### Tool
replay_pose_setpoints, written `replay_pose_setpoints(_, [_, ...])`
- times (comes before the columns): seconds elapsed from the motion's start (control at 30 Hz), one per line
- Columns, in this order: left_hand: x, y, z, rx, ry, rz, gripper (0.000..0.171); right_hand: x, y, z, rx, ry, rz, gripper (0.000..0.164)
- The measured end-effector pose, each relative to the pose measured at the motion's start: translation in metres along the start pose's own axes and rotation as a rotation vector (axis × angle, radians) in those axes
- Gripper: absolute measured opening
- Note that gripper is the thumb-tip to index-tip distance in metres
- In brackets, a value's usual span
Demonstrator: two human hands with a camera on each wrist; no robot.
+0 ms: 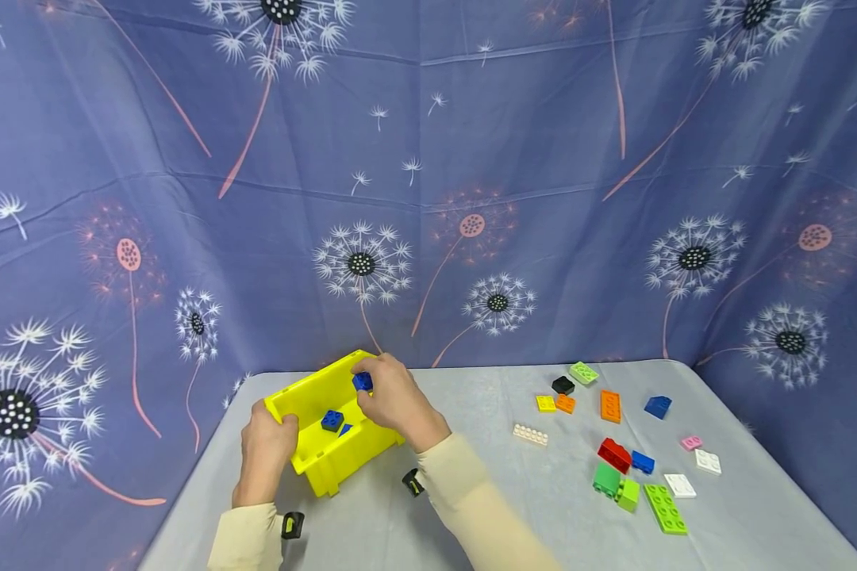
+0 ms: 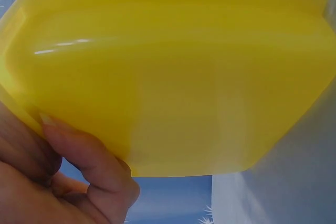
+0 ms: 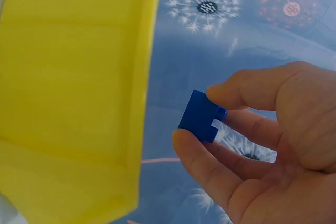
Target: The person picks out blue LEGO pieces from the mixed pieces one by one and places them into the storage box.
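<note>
My left hand grips the left end of a yellow bin, its thumb over the rim. The bin stands tilted on the table. In the left wrist view the fingers lie against the bin's yellow wall. My right hand pinches a small blue brick between thumb and fingertips, above the bin's right part in the head view. Inside the bin lie another blue brick and a smaller blue piece, partly hidden by the near wall.
Several loose bricks lie on the grey table at the right, among them a red brick, a long green brick, an orange brick and a white brick. A dandelion-patterned cloth hangs behind the table.
</note>
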State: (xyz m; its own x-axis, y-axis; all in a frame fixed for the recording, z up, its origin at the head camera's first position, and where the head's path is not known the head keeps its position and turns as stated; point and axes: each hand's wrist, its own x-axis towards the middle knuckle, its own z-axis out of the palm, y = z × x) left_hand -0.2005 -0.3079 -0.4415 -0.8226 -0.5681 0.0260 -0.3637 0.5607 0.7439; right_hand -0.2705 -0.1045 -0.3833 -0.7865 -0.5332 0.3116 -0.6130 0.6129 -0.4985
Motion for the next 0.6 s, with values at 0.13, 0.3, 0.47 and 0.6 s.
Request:
replay_pose_setpoints(0.13, [0.0, -0.001, 0.0, 0.003, 0.002, -0.004, 0.061, 0.002, -0.005, 0.007, -0.021, -0.022, -0.024, 0.035])
replay_pose_setpoints(0.3, [0.0, -0.001, 0.0, 0.008, -0.002, -0.009, 0.062, 0.004, -0.009, 0.016, -0.065, -0.048, -0.039, 0.034])
replay_pose_setpoints(0.47, [0.0, -0.001, 0.0, 0.008, -0.002, -0.006, 0.061, 0.005, -0.014, 0.023, -0.079, -0.064, -0.03, 0.033])
replay_pose_setpoints(0.6, [0.001, -0.002, 0.001, 0.009, 0.005, -0.005, 0.061, 0.005, -0.017, 0.025, -0.083, -0.079, -0.012, 0.034])
